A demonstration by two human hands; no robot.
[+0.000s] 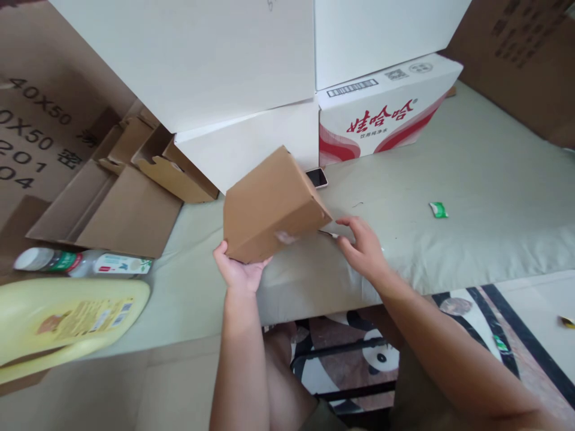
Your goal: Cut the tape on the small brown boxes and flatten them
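A small brown cardboard box (pixel 274 203) is held up and tilted above the cloth-covered surface. My left hand (pixel 242 272) grips its near left corner from below, thumb on the side and fingers underneath. On the near face is a blurred whitish patch (pixel 286 237), perhaps tape or a label. To the right of the box, my right hand (pixel 363 246) is closed on a thin, pale, pointed thing (pixel 327 233). Its tip reaches just under the box's right corner; most of it is hidden, so its kind is unclear. Whether it touches the box I cannot tell.
White cartons (pixel 251 137) and a red-and-white carton (pixel 381 117) line the back. A phone (pixel 318 178) lies partly behind the box. At left are open cardboard boxes (pixel 130 209), plastic bottles (pixel 121 264) and a yellow jug (pixel 76 317). A green packet (pixel 438 209) lies right.
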